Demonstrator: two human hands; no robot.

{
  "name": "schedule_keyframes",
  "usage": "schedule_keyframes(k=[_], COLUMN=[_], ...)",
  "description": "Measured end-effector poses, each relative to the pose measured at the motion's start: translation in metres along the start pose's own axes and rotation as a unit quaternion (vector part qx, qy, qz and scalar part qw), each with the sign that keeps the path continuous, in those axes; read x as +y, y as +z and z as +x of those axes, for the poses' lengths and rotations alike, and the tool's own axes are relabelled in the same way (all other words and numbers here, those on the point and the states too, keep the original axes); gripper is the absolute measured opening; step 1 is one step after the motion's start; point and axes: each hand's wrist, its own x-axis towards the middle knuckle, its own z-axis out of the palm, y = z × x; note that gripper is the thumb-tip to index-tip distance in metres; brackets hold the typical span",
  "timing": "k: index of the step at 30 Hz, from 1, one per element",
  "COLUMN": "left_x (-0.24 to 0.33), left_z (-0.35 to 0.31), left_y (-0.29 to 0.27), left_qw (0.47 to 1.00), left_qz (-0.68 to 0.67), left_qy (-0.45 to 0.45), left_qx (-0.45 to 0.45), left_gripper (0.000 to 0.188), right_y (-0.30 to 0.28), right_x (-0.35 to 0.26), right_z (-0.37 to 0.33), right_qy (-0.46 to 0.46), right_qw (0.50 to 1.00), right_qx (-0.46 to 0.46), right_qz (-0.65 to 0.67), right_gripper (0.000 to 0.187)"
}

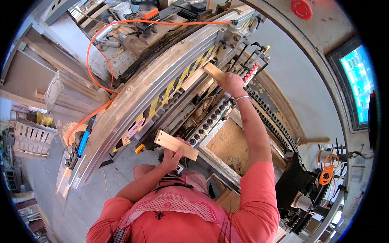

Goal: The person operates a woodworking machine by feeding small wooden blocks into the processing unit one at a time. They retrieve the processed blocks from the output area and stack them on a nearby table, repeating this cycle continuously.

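My left hand is closed on a short pale wooden block with small holes at its far end, in front of my body. My right hand reaches farther out over the machine, its fingers closed around a second wooden block. Just left of that block, another wooden piece lies along the machine's bed, beside the yellow-and-black striped rail. Between my two hands runs a row of black round fittings.
A sawdust-covered tray sits below my right forearm. An orange hose loops over the long metal beam at left. A lit screen and a red push button are on the right-hand housing. A blue air gun hangs at left.
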Motion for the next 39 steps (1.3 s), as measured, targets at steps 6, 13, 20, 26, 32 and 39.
schedule_keyframes(k=[6, 13, 20, 26, 32, 39], left_x=[-0.002, -0.006, -0.002, -0.003, -0.005, 0.001], left_z=[0.002, 0.000, 0.000, 0.000, 0.002, 0.005], left_y=[-0.002, -0.003, 0.002, -0.002, -0.002, 0.000], left_qw=[0.999, 0.999, 1.000, 1.000, 0.999, 0.999], left_qz=[0.025, 0.027, 0.004, -0.017, -0.033, -0.027], left_qy=[0.007, -0.021, -0.018, -0.019, -0.028, -0.027], left_qx=[-0.021, -0.029, -0.010, -0.019, -0.012, -0.025], left_gripper=[0.024, 0.027, 0.023, 0.025, 0.019, 0.017], right_y=[-0.001, -0.001, -0.001, -0.002, -0.009, -0.003], right_x=[-0.011, -0.011, -0.020, -0.026, -0.029, -0.023], right_z=[0.002, 0.006, 0.009, 0.012, 0.011, 0.014], right_qy=[-0.009, -0.045, -0.025, -0.027, -0.031, -0.022], right_qw=[0.999, 0.998, 0.999, 0.999, 0.997, 0.997], right_qx=[0.006, 0.006, 0.014, 0.007, -0.017, -0.022], right_qz=[-0.030, -0.054, -0.047, -0.046, -0.075, -0.075], right_gripper=[0.045, 0.042, 0.036, 0.039, 0.042, 0.043])
